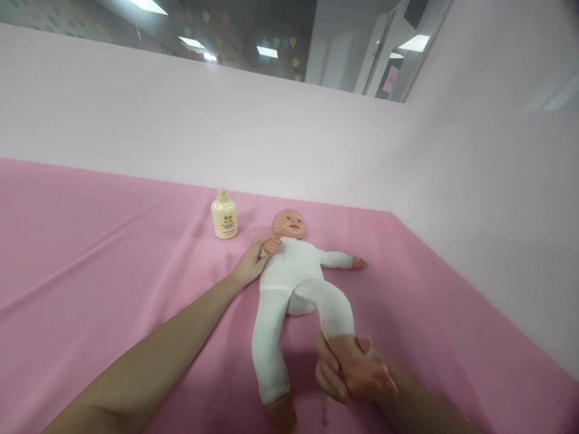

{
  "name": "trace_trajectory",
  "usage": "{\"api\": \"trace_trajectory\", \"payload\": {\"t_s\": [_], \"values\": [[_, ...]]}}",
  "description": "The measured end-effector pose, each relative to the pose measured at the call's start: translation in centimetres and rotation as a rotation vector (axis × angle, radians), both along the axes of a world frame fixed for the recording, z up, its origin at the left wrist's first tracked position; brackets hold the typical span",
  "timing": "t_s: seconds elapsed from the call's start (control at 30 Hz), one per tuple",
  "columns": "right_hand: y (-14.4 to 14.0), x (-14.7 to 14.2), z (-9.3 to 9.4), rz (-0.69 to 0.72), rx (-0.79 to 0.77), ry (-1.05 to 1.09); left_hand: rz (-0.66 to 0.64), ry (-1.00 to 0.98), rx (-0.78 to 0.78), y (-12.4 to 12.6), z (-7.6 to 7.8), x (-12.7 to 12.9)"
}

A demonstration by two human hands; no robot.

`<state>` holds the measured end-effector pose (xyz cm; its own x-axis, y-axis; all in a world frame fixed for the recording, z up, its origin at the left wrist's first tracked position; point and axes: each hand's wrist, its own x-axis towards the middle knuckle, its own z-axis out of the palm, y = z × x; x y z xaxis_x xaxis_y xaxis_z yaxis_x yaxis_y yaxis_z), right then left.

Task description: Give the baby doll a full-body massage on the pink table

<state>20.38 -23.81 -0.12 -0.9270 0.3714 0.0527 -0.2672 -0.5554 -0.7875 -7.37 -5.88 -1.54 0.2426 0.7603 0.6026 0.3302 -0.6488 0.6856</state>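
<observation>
A baby doll [289, 265] with a bare head and a white cloth body lies on its back on the pink cover. My left hand [249, 263] closes on the doll's arm beside its shoulder, and the doll's small hand sticks out above my thumb. Lower down, my right hand [332, 367] wraps round the ankle of the doll's bent leg, the foot pointing towards me. The doll's other leg lies stretched out, its foot near the bottom edge of the view. Its other arm reaches out to the right, untouched.
A cream-coloured bottle [225, 217] with a dark printed label stands left of the doll's head. The pink cover [113, 241] spreads under everything and has creases. A pale wall [181, 120] rises behind and to the right, with a window [253, 30] above.
</observation>
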Motion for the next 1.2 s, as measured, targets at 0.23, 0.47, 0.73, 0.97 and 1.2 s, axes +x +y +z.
{"api": "trace_trajectory", "payload": {"t_s": [0.23, 0.47, 0.73, 0.97, 1.2], "values": [[2.7, -2.3, 1.4, -0.400, -0.386, -0.118, -0.071, 0.345, 0.228, -1.1, 1.0, 0.1], [2.5, -2.3, 2.0, -0.409, -0.420, -0.205, -0.066, 0.393, 0.248, -1.2, 1.2, 0.1], [1.4, -2.0, -0.2, 0.020, -0.174, -0.045, 0.032, -0.201, -0.125, 0.6, -0.5, -0.2], [1.4, -3.0, 0.5, 0.252, 0.075, -0.182, 0.176, -0.963, -0.568, 3.2, -1.3, -2.3], [2.3, -3.6, -0.9, 0.421, 0.160, -0.157, 0.175, -1.063, -0.579, 3.1, -1.0, -2.4]]}}
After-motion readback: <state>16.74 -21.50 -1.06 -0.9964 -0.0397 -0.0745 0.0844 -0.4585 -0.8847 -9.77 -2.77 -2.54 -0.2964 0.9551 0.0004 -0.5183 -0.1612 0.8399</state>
